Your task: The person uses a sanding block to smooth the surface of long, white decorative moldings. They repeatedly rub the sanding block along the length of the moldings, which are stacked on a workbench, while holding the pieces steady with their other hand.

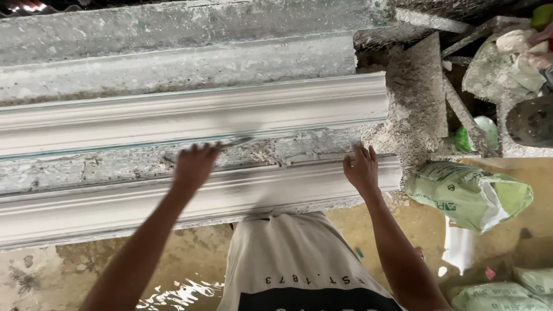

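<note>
Head view, looking down over a workbench (173, 63) crusted with dried plaster, where two long white plaster mouldings lie side by side along its length. The near moulding (115, 210) sits at the bench edge closest to the person; the far moulding (190, 118) lies parallel behind it, with a rough, crumbly strip of bench between them.

The left hand (196, 165) reaches over the near moulding to that strip. It is blurred by motion, and a thin grey blade-like tool (236, 141) shows just past its fingers, lying along the gap; whether the fingers are closed around it I cannot tell. The right hand (362, 170) rests flat and open on the top edge of the near moulding close to its right end, fingers spread, gripping nothing. Placed like that, it looks to be steadying the piece.

Lying full length on the flat bench keeps such long, brittle castings supported.

To the right, a green sack (469, 196) slumps on the wet, muddy floor (57, 270), with more sacks near the lower corner and plaster-caked clutter beyond the bench end.
</note>
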